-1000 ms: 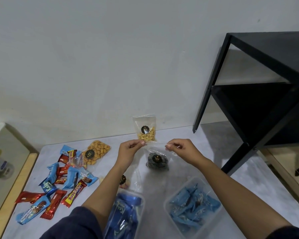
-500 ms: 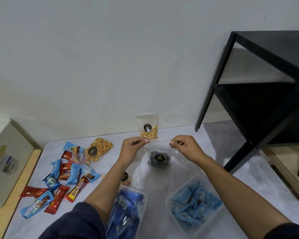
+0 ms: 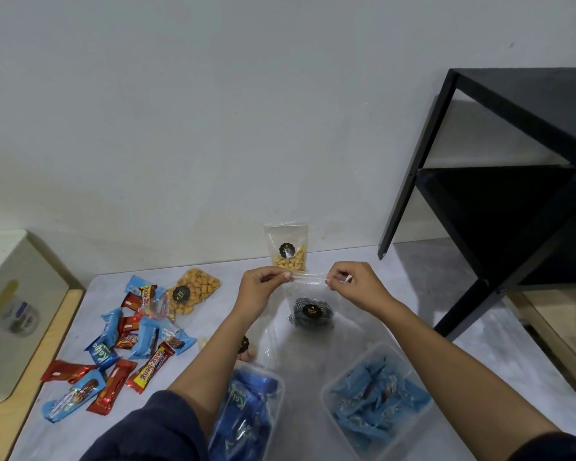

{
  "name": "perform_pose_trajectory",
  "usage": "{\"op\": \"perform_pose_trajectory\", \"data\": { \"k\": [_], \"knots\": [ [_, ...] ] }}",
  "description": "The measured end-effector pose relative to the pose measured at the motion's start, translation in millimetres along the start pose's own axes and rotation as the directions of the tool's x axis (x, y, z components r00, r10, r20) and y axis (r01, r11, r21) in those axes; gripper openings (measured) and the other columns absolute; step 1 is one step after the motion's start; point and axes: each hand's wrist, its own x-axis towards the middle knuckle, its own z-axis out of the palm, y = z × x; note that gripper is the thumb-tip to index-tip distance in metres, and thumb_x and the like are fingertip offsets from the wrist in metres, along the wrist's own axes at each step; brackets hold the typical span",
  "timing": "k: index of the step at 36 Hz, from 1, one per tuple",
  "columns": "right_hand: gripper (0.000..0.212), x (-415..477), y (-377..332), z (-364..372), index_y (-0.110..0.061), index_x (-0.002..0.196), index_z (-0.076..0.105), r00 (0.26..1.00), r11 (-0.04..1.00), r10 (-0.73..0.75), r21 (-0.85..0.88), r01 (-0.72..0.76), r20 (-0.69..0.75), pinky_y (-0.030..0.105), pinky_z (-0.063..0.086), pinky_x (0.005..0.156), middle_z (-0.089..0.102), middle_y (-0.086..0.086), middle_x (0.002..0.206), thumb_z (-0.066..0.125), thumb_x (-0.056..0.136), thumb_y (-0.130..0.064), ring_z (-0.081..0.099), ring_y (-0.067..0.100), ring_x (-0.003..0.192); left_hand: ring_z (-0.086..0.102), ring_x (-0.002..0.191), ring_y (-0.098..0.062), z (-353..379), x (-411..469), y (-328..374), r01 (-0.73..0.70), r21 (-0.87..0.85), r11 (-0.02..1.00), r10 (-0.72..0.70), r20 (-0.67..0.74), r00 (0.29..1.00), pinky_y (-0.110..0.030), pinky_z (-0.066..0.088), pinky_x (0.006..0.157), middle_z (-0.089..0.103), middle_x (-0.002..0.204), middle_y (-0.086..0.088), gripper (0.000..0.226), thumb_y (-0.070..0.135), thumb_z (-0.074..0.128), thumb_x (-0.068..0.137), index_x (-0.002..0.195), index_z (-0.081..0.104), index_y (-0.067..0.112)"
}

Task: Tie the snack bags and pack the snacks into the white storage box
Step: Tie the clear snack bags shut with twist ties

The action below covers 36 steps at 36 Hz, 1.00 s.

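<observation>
I hold a clear snack bag (image 3: 310,314) of dark striped sweets with a black round label up over the table. My left hand (image 3: 263,287) pinches the left end of its top strip. My right hand (image 3: 350,284) pinches the right end. A second clear bag with yellow nuts (image 3: 288,257) leans upright against the wall just behind my hands. A third bag of yellow nuts (image 3: 192,292) lies flat to the left. Another small labelled bag (image 3: 246,347) is mostly hidden under my left forearm.
A pile of red and blue wrapped bars (image 3: 127,341) lies at the left on the grey table (image 3: 479,361). Two clear tubs of blue packets sit near me, one (image 3: 246,420) under my left arm, one (image 3: 376,397) at right. A black shelf (image 3: 499,201) stands at right, a beige box (image 3: 10,314) at left.
The camera view has shifted slightly. Both hands stay pinched on the bag's top strip, drawn a little closer together.
</observation>
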Motion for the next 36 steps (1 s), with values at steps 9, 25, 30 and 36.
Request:
{"op": "perform_pose_trajectory", "data": {
  "k": [9, 25, 30, 36],
  "knots": [
    [0.014, 2, -6, 3, -0.015, 0.068, 0.068, 1.000, 0.999, 0.002, 0.032, -0.002, 0.000, 0.008, 0.040, 0.063, 0.063, -0.012, 0.064, 0.063, 0.080, -0.009, 0.055, -0.004, 0.062, 0.068, 0.069, -0.003, 8, 1, 5, -0.004, -0.013, 1.000, 0.004, 0.020, 1.000, -0.011, 0.051, 0.071, 0.072, 0.066, 0.008, 0.012, -0.001, 0.067, 0.080, 0.092, 0.070, -0.004],
    [0.008, 9, -8, 5, -0.024, 0.065, 0.067, 0.997, 0.996, 0.061, -0.061, -0.059, 0.038, 0.028, 0.042, 0.063, 0.066, 0.004, 0.069, 0.064, 0.073, -0.022, 0.051, 0.010, 0.062, 0.068, 0.068, -0.006, 11, -1, 8, -0.002, -0.008, 1.000, 0.002, 0.033, 0.999, -0.013, 0.051, 0.071, 0.072, 0.068, 0.006, 0.011, -0.001, 0.067, 0.080, 0.090, 0.071, -0.004],
    [0.005, 10, -11, 4, -0.027, 0.068, 0.069, 0.995, 0.994, 0.074, -0.085, -0.068, 0.069, 0.033, 0.049, 0.067, 0.065, -0.008, 0.068, 0.067, 0.073, -0.027, 0.058, 0.010, 0.066, 0.067, 0.068, -0.005, 11, -2, 7, 0.004, -0.012, 1.000, -0.004, 0.037, 0.999, -0.012, 0.051, 0.070, 0.071, 0.069, 0.003, 0.013, -0.001, 0.066, 0.081, 0.092, 0.070, -0.007],
    [0.017, 11, -21, 6, -0.035, 0.060, 0.064, 0.997, 0.989, 0.042, -0.147, -0.032, 0.065, 0.039, 0.052, 0.075, 0.068, -0.006, 0.073, 0.064, 0.074, -0.025, 0.063, 0.016, 0.076, 0.067, 0.068, -0.004, 16, -4, 7, 0.002, -0.018, 1.000, -0.001, 0.052, 0.999, -0.011, 0.050, 0.070, 0.069, 0.077, -0.009, 0.015, -0.001, 0.065, 0.082, 0.094, 0.068, -0.009]
  ]
}}
